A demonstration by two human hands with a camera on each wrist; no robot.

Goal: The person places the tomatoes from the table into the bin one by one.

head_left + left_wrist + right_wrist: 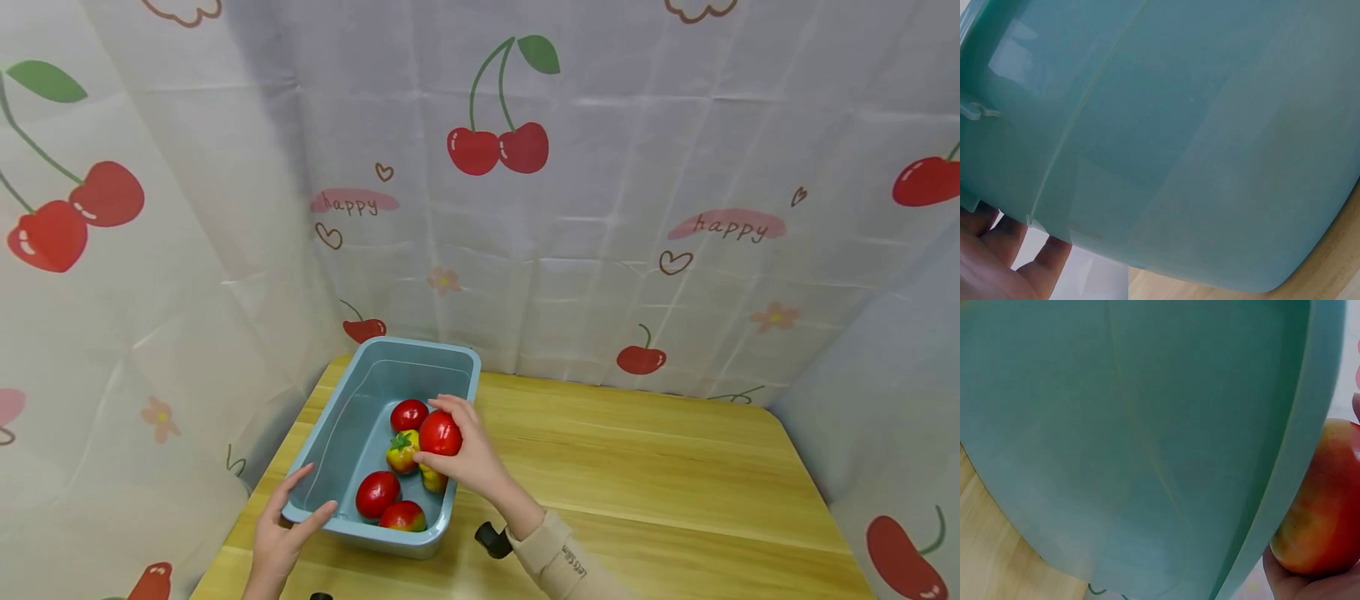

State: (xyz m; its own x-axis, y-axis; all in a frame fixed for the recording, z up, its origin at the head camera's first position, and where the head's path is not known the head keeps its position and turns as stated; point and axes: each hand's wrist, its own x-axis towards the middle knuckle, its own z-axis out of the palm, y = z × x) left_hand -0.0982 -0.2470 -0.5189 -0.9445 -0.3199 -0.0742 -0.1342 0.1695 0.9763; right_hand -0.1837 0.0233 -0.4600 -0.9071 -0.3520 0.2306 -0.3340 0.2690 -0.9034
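Observation:
A blue plastic bin (382, 540) stands on the table's left part. My left hand (279, 533) grips its near left corner, thumb at the front rim and fingers at the left side. In the left wrist view, fingers (1044, 269) curl at the edge of the bin wall (1179, 137). Above the bin's right side, my right hand (468, 450) holds a red mango (440, 433) between thumb and fingers; the right wrist view shows its yellow-green blush (1316, 531). Inside lie red fruits (378, 494), a yellow-red bell pepper (402, 452) and another yellow piece (433, 479), partly hidden.
The wood-grain table (637, 475) stretches to the right of the bin. A black object (492, 540) is beside my right wrist. Cherry-printed curtain (570, 275) hangs behind the table and along both sides.

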